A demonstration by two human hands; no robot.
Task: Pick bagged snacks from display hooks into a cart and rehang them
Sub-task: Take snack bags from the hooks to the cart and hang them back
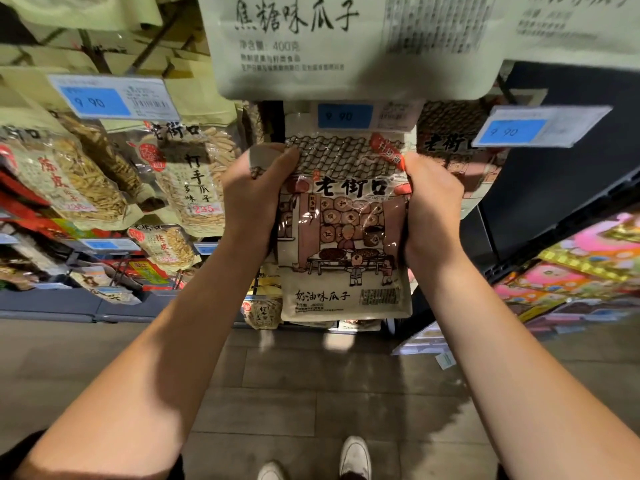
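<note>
Far left: clear bags of pale seeds hanging in rows, a price tag above them.

Left hand: curled round the left upper edge of the bag, thumb on the front face near the top corner, fingers behind and out of sight.

Centre: bag held upright between both hands, long axis vertical, printed front toward the camera, bottom edge hanging free above the floor. Top edge just below the middle tag, which sits at the front end of the hook. Hook itself and the bag's hang hole hidden behind that tag; impossible to tell whether the bag is on the hook or clear of it. Large pale bag overhanging from the row above, close over the top edge.

Right hand: gripping the right upper edge at matching height, thumb on the front, fingers wrapped behind.

Both hands equally near, one per side, level with each other; hook point lies directly above and behind the grip line. Probable next move along the hook axis, toward or away from the rack, with the top edge kept level. Cart not in view.

Far right: another tag, dark shelf edge, bright pink packs below.
</note>
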